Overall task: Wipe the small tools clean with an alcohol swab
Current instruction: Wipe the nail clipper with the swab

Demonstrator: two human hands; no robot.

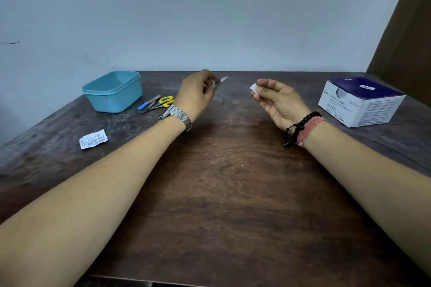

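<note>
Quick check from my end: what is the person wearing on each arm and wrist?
Both forearms are bare, with no sleeves in view. The left hand has a silver metal link watch on its wrist. The right hand has a black bead bracelet on its wrist, and beside it a band of wound pinkish-red thread. No gloves or rings show.

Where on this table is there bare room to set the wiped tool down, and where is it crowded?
Free: the wide middle of the table between the two forearms, and the stretch between the right hand and the swab box. Crowded: back left, where the blue tub, scissors and blue-handled tool cluster, with a torn wrapper nearer.
</note>
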